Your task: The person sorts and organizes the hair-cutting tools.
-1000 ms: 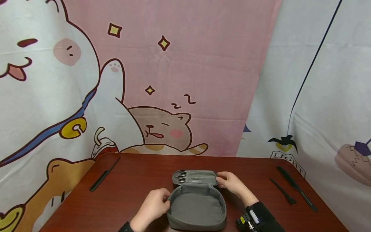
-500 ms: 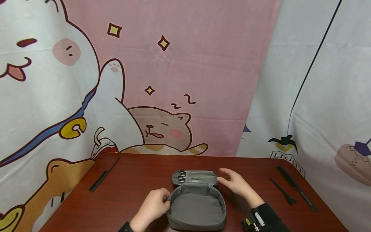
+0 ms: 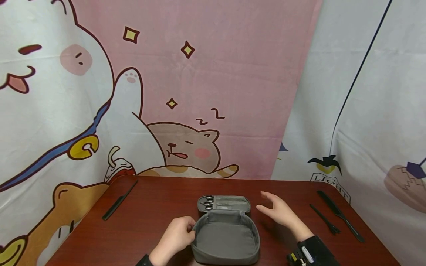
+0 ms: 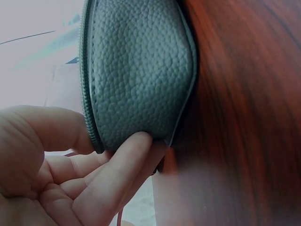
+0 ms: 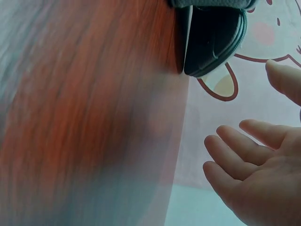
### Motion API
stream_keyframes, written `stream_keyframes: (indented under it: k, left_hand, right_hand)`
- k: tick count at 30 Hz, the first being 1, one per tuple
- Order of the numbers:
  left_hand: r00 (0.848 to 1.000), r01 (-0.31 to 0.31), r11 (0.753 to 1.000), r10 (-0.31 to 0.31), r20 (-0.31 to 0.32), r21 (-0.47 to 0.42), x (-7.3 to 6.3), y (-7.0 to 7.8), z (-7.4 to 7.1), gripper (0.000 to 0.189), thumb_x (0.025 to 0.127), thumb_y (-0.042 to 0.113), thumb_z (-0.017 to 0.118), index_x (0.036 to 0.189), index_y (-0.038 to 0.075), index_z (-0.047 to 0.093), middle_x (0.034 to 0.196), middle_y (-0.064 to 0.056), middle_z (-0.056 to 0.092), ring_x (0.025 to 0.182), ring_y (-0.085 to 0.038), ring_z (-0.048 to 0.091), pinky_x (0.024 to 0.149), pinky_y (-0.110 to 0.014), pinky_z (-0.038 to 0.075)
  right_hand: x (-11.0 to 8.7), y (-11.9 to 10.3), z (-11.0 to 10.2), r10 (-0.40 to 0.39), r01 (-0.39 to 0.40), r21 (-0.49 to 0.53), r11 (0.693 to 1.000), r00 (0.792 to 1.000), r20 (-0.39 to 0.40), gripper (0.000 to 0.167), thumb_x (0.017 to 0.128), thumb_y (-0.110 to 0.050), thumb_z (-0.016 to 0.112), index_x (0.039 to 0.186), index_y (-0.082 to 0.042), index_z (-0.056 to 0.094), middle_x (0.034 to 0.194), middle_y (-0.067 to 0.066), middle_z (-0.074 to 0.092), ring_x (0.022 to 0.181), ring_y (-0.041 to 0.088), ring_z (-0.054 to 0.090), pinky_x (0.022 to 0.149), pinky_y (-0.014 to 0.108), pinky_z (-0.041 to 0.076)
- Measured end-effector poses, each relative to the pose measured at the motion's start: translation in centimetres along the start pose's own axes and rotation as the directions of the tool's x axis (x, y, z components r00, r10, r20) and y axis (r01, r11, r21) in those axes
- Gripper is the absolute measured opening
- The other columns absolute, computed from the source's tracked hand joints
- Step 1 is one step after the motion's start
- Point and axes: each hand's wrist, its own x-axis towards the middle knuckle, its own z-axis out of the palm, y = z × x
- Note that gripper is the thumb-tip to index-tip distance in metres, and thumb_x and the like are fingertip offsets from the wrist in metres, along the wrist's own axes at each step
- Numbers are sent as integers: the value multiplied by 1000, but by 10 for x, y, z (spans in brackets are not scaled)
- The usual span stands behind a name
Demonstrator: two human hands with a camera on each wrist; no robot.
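A grey zip case stands unzipped on the table, its main compartment bare inside. Its lid lies folded back, with scissors at the left end of a clear-fronted pocket. My left hand holds the case's left side; in the left wrist view its thumb is at the zipper edge and its fingers bear on the pebbled wall. To the right of the lid, my right hand hovers with spread fingers and holds nothing. The right wrist view shows its fingers apart from the case.
On the brown table, a thin black tool with a narrow tail lies at the left. At the right lie a long black tool with a broad blade and a shorter black one. A printed cartoon cloth hangs behind.
My right hand has let go of the lid's right end and moved away to the right, its fingers spreading. The left hand and the case stay in place.
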Motion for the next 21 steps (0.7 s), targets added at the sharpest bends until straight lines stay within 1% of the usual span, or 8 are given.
stream_keyframes:
  k: [10, 15, 21]
  left_hand:
    - [1000, 8, 1000, -8, 0, 13, 1, -1, 0, 12, 78, -2, 68, 86, 7, 68, 67, 8, 57, 56, -7, 49, 52, -28, 41]
    - [1000, 14, 1000, -15, 6, 13, 1, 0, 0, 12, 78, -1, 68, 86, 7, 68, 67, 8, 57, 56, -7, 49, 52, -29, 41]
    - [1000, 3, 1000, -3, -1, 15, 1, 0, 0, 12, 77, -2, 68, 86, 7, 69, 67, 9, 57, 57, -6, 49, 52, -28, 41]
  right_hand:
    - [-10, 7, -15, 9, -12, -95, 995, 999, -31, 73, 92, -35, 71, 142, 10, 43, 137, 31, 50, 126, 48, 47, 98, 61, 41]
    - [-15, 11, -23, 1, -7, -133, 991, 999, -44, 73, 91, -33, 72, 141, 12, 43, 136, 33, 49, 125, 50, 46, 96, 62, 41]
    - [-19, 17, -33, 16, -25, -179, 983, 998, -53, 74, 91, -35, 71, 140, 13, 43, 136, 36, 46, 124, 53, 45, 94, 63, 42]
